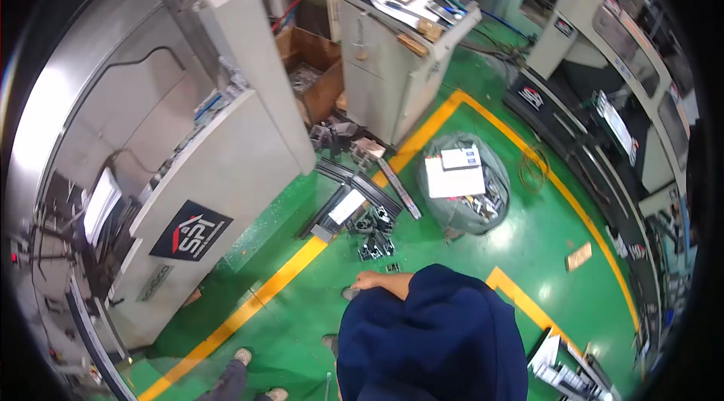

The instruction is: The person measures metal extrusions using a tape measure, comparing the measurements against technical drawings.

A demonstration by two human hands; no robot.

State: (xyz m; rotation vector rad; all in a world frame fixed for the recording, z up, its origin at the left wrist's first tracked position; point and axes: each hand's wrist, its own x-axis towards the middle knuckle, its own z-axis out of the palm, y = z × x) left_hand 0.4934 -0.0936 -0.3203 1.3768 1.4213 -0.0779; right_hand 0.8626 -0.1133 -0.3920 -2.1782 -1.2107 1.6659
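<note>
My navy sleeve [434,288] fills the bottom middle of the head view. From it a bare forearm reaches left, ending in my right hand [367,280]. Its fingers look curled together, with no object showing in them. A shoe [350,292] is just beside it. My left hand is out of sight; a thin pale rod [328,380] shows near the bottom edge. Nearest to my right hand on the green floor are several black metal parts [373,235] and dark metal profiles [354,186], with a white sheet [347,206] on them.
A bagged bin [430,209] holds metal scraps and papers. Grey machines [192,228] flank the floor. A cabinet [377,69] carries papers and tools. A wooden block [579,256] and metal pieces [566,371] lie right. Another person's shoes [243,356] are at lower left.
</note>
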